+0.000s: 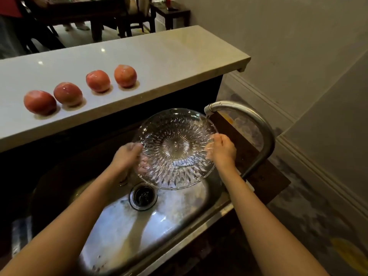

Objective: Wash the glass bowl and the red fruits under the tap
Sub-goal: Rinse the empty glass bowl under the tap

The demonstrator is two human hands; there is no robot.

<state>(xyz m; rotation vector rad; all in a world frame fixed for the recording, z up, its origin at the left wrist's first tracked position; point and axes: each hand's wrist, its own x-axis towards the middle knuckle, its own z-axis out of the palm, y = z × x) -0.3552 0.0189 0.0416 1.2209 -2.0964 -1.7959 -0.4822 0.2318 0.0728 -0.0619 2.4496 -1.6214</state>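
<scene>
Clear cut glass makes up the big glass bowl (175,148), which has a star pattern in its middle. It is held up over the steel sink (127,226), tipped so its inside faces the person. The left hand (127,156) grips the left edge, and its fingers show through the glass. The right hand (222,149) grips the right edge. A thin stream of water falls from the curved metal tap (249,120) onto the bowl's far right rim. The round drain (143,196) sits just below the bowl. Four red fruits (68,94) stand in a row on the white counter (169,54) behind the sink, well apart from the bowl. They look shiny and wet.
</scene>
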